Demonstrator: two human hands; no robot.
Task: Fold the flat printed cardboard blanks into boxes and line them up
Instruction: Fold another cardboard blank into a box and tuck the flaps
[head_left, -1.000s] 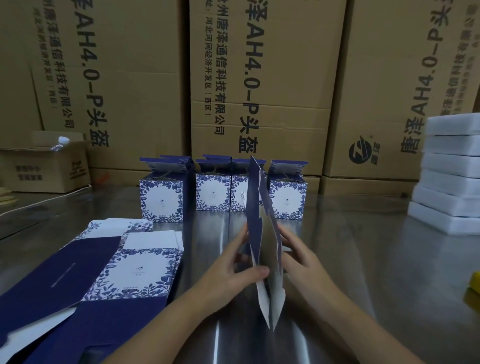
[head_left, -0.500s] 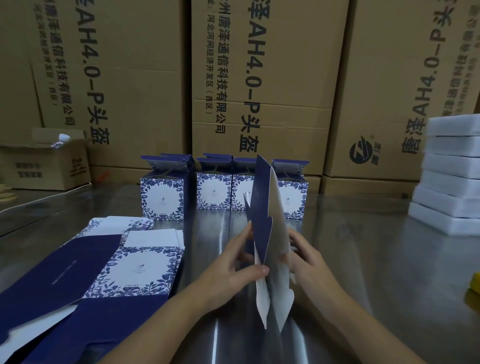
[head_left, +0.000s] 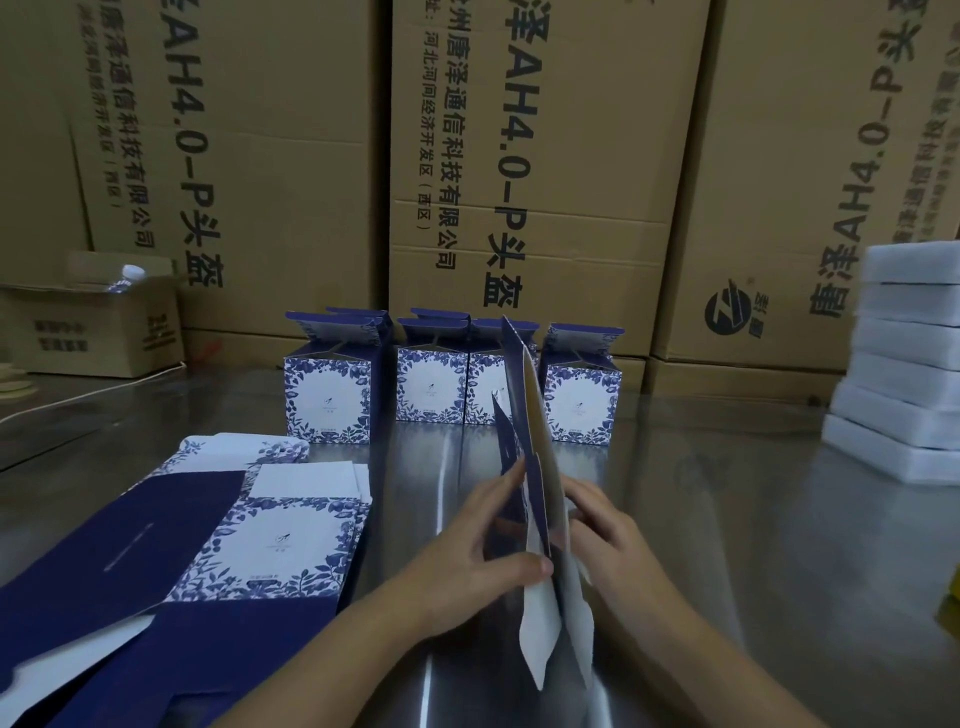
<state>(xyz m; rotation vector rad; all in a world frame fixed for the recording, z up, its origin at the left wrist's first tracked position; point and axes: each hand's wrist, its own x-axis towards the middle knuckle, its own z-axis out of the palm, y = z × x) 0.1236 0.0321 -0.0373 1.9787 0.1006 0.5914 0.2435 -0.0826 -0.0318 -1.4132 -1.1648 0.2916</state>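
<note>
Steel table (head_left: 727, 519): four front-row boxes (head_left: 327, 400)

Both hands, left hand (head_left: 475, 558) and right hand (head_left: 605, 525), grip an upright navy-and-white printed cardboard blank (head_left: 535, 467) (seen edge-on) before four folded blue floral-printed boxes (head_left: 328, 400).

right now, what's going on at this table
A person is folding a cardboard blank into a box. The left hand and right hand both have a grip on it, holding it upright and edge-on, partly opened, over the steel table. A row of folded boxes, top flaps open, stands at the back, and a stack of flat blanks lies to the left.
</note>
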